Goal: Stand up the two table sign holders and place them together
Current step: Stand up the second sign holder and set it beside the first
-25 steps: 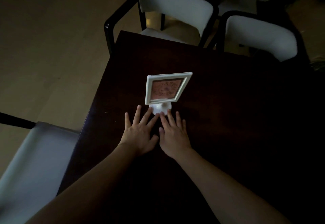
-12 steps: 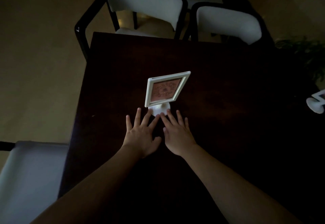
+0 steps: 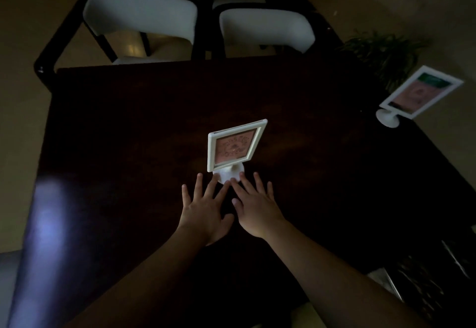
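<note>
A white table sign holder (image 3: 233,148) with a pinkish card stands upright on its round base in the middle of the dark table (image 3: 128,134). My left hand (image 3: 206,212) and my right hand (image 3: 256,210) lie flat on the table just in front of it, fingers spread, with fingertips touching the base. A second white sign holder (image 3: 419,96) stands on its round foot at the table's far right edge, well away from both hands.
Two white-cushioned chairs with black frames (image 3: 139,16) (image 3: 265,29) stand at the table's far side. A potted plant (image 3: 386,52) is beyond the right corner. A pale chair seat (image 3: 7,276) shows at the lower left.
The view has swung to the right, bringing the second sign holder fully into sight. Both hands and the near sign holder have stayed where they were.
</note>
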`<action>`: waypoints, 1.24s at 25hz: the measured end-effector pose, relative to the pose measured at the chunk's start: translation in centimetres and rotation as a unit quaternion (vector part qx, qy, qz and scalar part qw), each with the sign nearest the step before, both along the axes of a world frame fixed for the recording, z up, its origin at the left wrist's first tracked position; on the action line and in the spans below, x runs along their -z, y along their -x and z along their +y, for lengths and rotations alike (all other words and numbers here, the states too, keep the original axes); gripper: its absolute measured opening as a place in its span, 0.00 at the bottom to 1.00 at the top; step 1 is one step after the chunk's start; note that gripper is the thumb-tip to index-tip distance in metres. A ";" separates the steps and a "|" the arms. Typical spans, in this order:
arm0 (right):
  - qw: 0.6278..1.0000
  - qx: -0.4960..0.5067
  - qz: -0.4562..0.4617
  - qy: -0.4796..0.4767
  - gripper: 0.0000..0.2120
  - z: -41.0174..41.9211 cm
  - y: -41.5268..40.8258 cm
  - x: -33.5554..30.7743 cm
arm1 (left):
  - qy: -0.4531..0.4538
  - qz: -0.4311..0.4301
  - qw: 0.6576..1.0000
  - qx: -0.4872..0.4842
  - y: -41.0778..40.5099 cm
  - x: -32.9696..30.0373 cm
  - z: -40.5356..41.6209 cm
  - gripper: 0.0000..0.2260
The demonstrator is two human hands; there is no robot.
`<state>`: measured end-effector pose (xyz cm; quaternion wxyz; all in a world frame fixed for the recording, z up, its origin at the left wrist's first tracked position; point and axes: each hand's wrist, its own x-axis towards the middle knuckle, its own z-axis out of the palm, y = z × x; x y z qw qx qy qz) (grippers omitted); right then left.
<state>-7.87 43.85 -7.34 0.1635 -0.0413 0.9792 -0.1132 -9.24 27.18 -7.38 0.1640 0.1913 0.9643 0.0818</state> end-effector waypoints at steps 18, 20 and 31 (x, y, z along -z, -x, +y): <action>0.999 0.039 -0.022 0.008 0.27 21.2 -5.6 0.1 | 0.047 -0.028 0.998 0.040 -4.7 -0.6 21.7 0.38; 0.999 0.045 -0.025 0.004 0.28 22.3 -5.7 0.2 | 0.050 -0.030 0.997 0.047 -4.3 -0.6 22.8 0.38; 0.997 0.066 -0.020 -0.018 0.28 27.8 -1.5 0.1 | 0.024 -0.018 0.995 0.090 1.1 -0.1 28.0 0.39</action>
